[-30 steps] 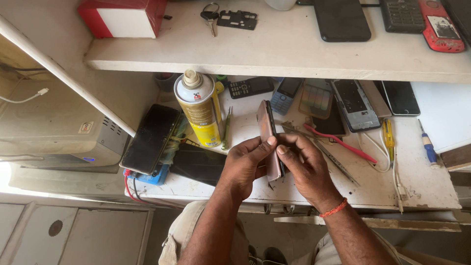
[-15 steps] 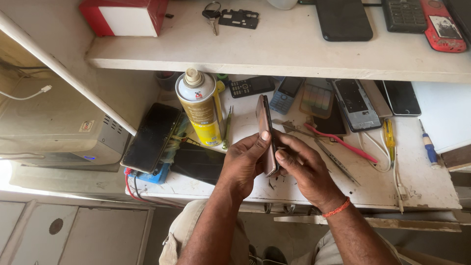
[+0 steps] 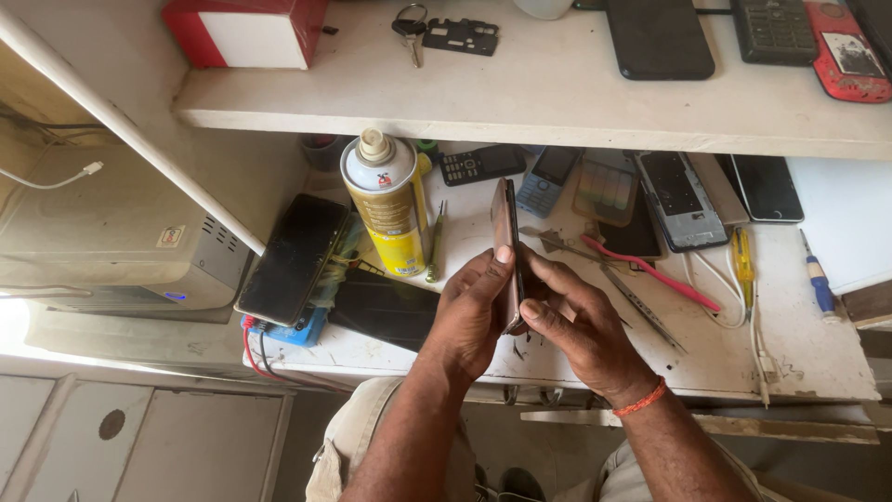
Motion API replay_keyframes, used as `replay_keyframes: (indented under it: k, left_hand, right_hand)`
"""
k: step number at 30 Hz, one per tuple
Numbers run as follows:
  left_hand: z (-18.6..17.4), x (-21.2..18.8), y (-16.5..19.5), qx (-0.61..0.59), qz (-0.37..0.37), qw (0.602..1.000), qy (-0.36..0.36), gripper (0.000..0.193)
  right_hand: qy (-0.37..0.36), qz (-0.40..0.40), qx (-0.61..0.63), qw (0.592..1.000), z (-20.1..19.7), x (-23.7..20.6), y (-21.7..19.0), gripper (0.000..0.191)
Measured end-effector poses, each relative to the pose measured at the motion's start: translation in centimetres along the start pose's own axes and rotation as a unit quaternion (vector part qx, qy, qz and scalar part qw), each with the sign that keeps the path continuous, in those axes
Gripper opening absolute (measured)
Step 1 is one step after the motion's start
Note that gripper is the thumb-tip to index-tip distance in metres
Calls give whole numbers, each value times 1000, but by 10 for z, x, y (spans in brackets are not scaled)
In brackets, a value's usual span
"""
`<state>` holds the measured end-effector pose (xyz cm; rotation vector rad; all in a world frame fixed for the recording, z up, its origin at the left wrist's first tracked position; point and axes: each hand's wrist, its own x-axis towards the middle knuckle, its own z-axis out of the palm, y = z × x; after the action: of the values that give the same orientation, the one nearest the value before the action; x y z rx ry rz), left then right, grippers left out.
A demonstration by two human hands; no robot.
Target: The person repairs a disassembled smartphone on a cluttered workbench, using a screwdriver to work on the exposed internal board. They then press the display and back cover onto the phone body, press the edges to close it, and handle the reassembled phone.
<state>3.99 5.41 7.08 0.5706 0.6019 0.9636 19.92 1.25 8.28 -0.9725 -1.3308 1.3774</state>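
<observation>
Pinching from the left, the left hand (image 3: pixel 469 311) clamps one face of a thin phone (image 3: pixel 507 251) held on edge above the bench; just right, the right hand (image 3: pixel 581 325) closes fingers on the other face. Light, rigid, likely slippery and fragile: best gripped by its edges.
</observation>
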Motion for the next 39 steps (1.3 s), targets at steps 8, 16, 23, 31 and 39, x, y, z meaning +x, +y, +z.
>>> replay_keyframes:
  k: [8,16,23,31,39]
  left_hand:
    - [3,1,-4,-4,-12,999,43,32]
    - [0,4,-12,75,-26,993,88,72]
    - [-6,11,-27,71,134,988,17,82]
    - [-5,10,-28,151,109,981,45,74]
    - [8,7,-25,185,182,964,61,73]
  right_hand:
    - [-13,-12,0,1000,1,0,1,72]
    - [-26,-31,-31,999,6,1,9,65]
    - [-17,-50,-60,997,9,-2,19,54]
    - [-31,-37,-88,995,7,-3,15,51]
    - [115,-109,-208,965,17,3,13,29]
